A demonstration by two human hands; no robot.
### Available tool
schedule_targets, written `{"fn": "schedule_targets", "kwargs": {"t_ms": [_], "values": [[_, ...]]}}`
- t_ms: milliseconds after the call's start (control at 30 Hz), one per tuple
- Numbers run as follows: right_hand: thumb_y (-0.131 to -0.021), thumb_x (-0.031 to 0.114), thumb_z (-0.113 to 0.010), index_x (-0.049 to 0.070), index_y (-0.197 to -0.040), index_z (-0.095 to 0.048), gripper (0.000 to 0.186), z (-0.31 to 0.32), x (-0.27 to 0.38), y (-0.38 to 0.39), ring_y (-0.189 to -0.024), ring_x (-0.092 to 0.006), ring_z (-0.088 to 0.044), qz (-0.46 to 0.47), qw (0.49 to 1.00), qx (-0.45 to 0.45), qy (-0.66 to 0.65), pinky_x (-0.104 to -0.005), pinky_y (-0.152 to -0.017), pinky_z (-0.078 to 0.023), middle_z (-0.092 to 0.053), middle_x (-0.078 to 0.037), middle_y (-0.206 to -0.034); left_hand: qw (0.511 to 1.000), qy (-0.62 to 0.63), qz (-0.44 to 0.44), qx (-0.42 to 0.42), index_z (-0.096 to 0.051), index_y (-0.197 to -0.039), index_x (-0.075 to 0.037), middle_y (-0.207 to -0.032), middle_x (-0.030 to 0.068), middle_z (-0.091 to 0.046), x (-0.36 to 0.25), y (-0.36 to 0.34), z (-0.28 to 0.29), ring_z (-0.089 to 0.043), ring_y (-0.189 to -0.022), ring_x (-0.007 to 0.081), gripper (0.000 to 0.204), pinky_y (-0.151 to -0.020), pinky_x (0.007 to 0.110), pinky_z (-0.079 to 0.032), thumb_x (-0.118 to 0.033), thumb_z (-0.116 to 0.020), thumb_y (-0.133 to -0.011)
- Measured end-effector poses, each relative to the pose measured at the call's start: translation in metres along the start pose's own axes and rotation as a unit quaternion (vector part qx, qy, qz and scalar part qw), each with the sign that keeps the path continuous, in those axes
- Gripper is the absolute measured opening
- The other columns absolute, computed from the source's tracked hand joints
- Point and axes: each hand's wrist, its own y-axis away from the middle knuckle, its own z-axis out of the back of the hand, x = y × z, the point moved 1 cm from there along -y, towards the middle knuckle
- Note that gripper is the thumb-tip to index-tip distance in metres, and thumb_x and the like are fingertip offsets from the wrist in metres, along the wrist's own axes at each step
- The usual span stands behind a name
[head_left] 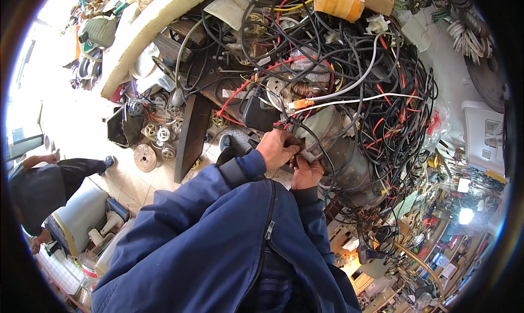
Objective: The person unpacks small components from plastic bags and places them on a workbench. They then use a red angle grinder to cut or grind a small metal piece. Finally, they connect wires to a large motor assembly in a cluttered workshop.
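Note:
My left hand (277,148) and my right hand (307,173) are close together at the near edge of a heap of cables. The fingers of both are bent and pinched; the small thing between them is hidden. Right beside the fingertips are a translucent, dome-shaped part (323,128) and a dark metal cylinder (349,159). Just beyond my left hand is a black box-shaped adapter (260,114). A light cable with an orange plug end (301,104) lies past the hands.
Tangled black and red cables (398,105) spread to the right. An orange box (338,1) sits at the far side. A dark board (194,138) juts out at left, near a wooden spool (145,158) on the floor. Another person (60,182) is at far left.

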Motion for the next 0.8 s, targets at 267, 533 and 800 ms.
{"fn": "schedule_targets", "kwargs": {"t_ms": [267, 533, 800], "values": [[-0.082, 0.002, -0.064, -0.001, -0.099, -0.064, 0.018, 0.002, -0.003, -0.001, -0.065, -0.016, -0.06, 0.015, 1.0, 0.011, -0.001, -0.03, -0.055, -0.046, -0.067, -0.009, -0.089, 1.0, 0.005, 0.014, -0.009, -0.069, -0.089, 0.002, -0.078, 0.0195, -0.067, 0.006, 0.0, -0.002, -0.066, -0.07, 0.0288, 0.02, -0.066, 0.037, -0.05, -0.015, -0.068, -0.079], [-0.083, -0.001, -0.061, 0.0, -0.105, -0.063, 0.022, 0.002, -0.003, 0.0, -0.068, -0.0156, -0.058, -0.003, 1.0, 0.002, 0.005, -0.0293, -0.057, -0.045, -0.067, -0.008, -0.094, 1.0, 0.012, 0.018, 0.004, -0.069, -0.089, 0.003, -0.077, 0.0189, -0.067, 0.001, 0.002, 0.001, -0.066, -0.069, 0.0266, 0.019, -0.065, 0.036, -0.05, -0.013, -0.069, -0.079], [-0.082, -0.002, -0.062, -0.003, -0.101, -0.065, 0.019, 0.001, -0.003, -0.004, -0.066, -0.0154, -0.06, 0.01, 1.0, 0.004, 0.011, -0.0287, -0.056, -0.047, -0.067, -0.009, -0.09, 0.999, 0.004, 0.042, 0.006, -0.068, -0.088, 0.003, -0.076, 0.0182, -0.067, 0.009, -0.001, -0.002, -0.064, -0.068, 0.0239, 0.019, -0.066, 0.035, -0.05, -0.013, -0.069, -0.079]]}}
